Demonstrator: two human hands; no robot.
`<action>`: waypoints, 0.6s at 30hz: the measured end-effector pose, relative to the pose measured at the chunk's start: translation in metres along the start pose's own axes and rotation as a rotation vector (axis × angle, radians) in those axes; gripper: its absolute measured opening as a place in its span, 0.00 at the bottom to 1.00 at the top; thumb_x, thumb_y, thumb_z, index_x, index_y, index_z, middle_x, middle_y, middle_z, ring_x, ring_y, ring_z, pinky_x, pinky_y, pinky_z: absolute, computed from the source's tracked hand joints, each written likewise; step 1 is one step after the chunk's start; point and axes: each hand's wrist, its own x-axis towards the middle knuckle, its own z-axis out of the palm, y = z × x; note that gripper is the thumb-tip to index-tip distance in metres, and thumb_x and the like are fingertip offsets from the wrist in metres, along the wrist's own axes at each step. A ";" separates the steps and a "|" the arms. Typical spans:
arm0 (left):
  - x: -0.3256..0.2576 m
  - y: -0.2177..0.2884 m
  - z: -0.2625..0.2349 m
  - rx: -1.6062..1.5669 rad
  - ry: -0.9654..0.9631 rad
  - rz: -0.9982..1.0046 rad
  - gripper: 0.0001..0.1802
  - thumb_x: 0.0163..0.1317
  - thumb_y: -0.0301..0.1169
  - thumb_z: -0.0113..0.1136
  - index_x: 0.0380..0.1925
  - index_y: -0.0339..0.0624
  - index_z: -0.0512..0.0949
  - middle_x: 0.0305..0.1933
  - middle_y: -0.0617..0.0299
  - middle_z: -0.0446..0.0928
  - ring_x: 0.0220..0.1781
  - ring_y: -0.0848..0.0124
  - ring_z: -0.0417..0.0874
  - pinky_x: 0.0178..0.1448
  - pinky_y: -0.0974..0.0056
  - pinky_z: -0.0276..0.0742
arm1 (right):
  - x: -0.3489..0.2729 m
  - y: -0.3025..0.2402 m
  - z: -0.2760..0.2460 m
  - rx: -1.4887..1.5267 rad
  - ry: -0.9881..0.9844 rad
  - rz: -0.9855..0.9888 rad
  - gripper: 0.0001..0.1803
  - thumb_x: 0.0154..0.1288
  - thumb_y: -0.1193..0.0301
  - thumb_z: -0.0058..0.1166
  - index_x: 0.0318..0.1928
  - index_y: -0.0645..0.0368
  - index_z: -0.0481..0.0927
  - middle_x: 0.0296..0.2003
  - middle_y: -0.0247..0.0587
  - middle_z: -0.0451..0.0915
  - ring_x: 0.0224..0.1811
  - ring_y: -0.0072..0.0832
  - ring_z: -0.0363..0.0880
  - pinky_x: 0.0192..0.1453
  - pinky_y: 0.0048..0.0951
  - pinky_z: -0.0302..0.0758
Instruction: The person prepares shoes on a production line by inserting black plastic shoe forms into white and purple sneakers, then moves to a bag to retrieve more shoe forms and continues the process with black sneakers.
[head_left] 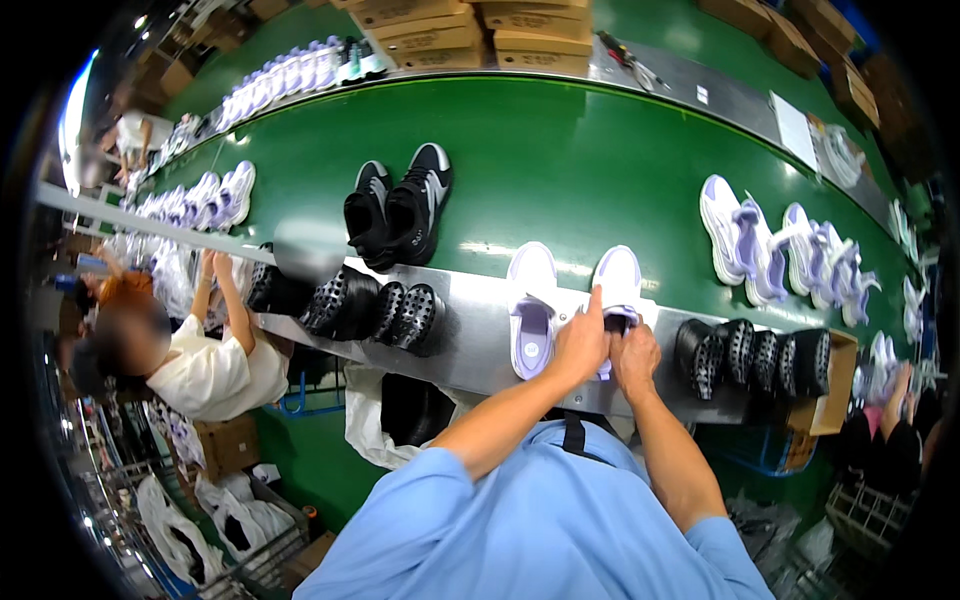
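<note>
white shoe [620, 285] | left hand [582, 345] gripping it, forefinger raised | right hand [634, 358] pinching its opening

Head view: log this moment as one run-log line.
left hand: on right white shoe, forefinger raised | right hand: at its opening | left white shoe: beside, untouched | surface: metal ledge by green belt

White/lilac sneaker pair [575, 300], toes away, on steel ledge [470, 330]; right one under both hands [608, 345].
</note>
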 end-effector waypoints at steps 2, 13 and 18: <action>-0.050 0.006 -0.034 0.034 0.044 0.159 0.35 0.63 0.37 0.67 0.68 0.41 0.68 0.47 0.39 0.81 0.49 0.43 0.84 0.48 0.43 0.81 | 0.002 0.009 0.001 -0.031 -0.099 0.029 0.28 0.64 0.60 0.64 0.60 0.63 0.78 0.44 0.59 0.83 0.44 0.58 0.85 0.50 0.54 0.81; -0.077 -0.081 -0.048 -0.175 0.073 -0.059 0.22 0.63 0.36 0.66 0.55 0.40 0.75 0.50 0.42 0.81 0.54 0.45 0.83 0.59 0.50 0.78 | -0.018 -0.012 -0.005 -0.020 -0.196 -0.173 0.32 0.63 0.60 0.64 0.63 0.67 0.75 0.45 0.61 0.83 0.43 0.57 0.86 0.50 0.54 0.82; -0.123 -0.098 -0.112 -0.156 0.195 0.091 0.11 0.64 0.34 0.68 0.41 0.39 0.84 0.44 0.49 0.84 0.42 0.52 0.87 0.47 0.53 0.82 | -0.043 -0.023 -0.077 0.094 -0.234 -0.045 0.27 0.62 0.54 0.69 0.48 0.68 0.81 0.33 0.54 0.85 0.37 0.47 0.86 0.44 0.43 0.81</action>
